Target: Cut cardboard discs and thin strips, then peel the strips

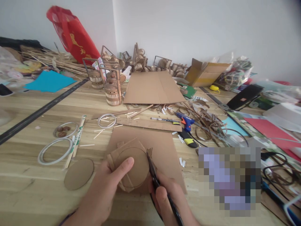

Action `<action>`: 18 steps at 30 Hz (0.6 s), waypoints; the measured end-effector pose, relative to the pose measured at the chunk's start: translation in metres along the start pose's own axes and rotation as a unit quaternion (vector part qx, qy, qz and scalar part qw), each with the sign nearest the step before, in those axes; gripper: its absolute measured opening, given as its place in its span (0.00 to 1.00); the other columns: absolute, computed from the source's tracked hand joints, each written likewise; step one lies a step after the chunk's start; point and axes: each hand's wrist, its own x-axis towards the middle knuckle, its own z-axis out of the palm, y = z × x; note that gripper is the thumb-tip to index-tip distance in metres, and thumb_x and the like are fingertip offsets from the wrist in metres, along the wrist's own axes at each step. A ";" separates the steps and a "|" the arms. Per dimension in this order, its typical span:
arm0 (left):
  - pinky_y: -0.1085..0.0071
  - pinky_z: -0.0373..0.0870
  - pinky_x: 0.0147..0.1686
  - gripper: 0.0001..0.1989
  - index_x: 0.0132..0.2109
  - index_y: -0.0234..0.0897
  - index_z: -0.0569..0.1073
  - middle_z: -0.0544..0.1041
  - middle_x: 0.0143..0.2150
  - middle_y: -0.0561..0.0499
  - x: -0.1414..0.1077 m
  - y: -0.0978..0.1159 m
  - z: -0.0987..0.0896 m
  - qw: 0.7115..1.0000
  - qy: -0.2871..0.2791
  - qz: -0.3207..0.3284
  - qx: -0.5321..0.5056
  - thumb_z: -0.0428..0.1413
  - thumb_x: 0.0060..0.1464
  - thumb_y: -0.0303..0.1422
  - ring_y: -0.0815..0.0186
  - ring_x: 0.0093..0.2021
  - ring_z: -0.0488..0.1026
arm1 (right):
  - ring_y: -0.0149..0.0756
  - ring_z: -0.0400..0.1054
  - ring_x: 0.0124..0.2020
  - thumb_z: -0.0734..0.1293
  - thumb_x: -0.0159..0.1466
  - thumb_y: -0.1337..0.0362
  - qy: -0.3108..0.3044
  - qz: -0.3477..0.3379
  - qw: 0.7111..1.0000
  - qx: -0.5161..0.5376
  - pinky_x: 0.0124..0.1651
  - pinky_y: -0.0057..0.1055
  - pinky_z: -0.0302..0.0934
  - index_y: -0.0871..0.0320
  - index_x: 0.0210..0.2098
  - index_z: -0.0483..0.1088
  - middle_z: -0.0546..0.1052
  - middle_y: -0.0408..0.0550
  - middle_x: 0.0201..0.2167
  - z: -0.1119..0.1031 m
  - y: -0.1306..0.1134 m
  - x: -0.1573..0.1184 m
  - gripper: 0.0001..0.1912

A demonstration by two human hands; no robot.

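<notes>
Head view: left hand (pixel 105 180) clamped on a cardboard piece (pixel 137 166) with a round outline, over a cardboard sheet (pixel 166 144) on the tabletop (pixel 30 201); right hand (pixel 172 188) wrapped round black scissors (pixel 154 177), blades at the piece's right edge; should the piece swivel under the thumb, the cut could stray inside the outline; left fingers hidden beneath could be nicked if the blades run too far.

"What's the room like?"
"On my feed, pale walls (pixel 199 28) meet at a vertical edge (pixel 114 25); below, I see a wood-grained table (pixel 30 201) with dark strips (pixel 44 110) (slanting, from my viewpoint). Soft light."
</notes>
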 end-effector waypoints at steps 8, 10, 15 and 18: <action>0.61 0.74 0.53 0.31 0.56 0.35 0.75 0.82 0.51 0.44 0.003 -0.016 -0.003 0.999 -0.041 0.006 0.016 0.67 0.48 0.45 0.50 0.54 0.77 | 0.27 0.51 0.21 0.49 0.62 0.28 0.023 -0.033 0.999 -0.020 0.24 0.29 0.44 0.57 0.27 0.62 0.58 0.38 0.19 0.004 -0.002 0.003 0.37; 0.62 0.74 0.52 0.30 0.56 0.37 0.75 0.81 0.52 0.46 0.004 -0.017 -0.004 0.998 -0.034 0.026 0.044 0.66 0.49 0.46 0.52 0.54 0.77 | 0.27 0.51 0.20 0.51 0.61 0.28 0.021 -0.027 0.999 -0.013 0.24 0.28 0.44 0.57 0.29 0.64 0.58 0.37 0.19 0.003 -0.003 0.004 0.38; 0.66 0.76 0.49 0.20 0.48 0.39 0.80 0.83 0.48 0.48 0.005 -0.017 -0.009 0.987 -0.050 0.068 0.138 0.63 0.53 0.46 0.54 0.52 0.78 | 0.25 0.49 0.17 0.52 0.59 0.26 -0.006 -0.018 1.000 0.024 0.20 0.27 0.42 0.57 0.30 0.65 0.58 0.37 0.17 0.000 -0.003 0.004 0.39; 0.68 0.76 0.47 0.17 0.45 0.39 0.81 0.84 0.44 0.49 0.006 -0.020 -0.011 0.983 -0.063 0.071 0.159 0.62 0.55 0.46 0.54 0.52 0.77 | 0.25 0.49 0.16 0.53 0.57 0.24 -0.020 0.019 0.999 0.044 0.19 0.26 0.42 0.57 0.32 0.64 0.58 0.36 0.17 -0.002 -0.005 0.002 0.40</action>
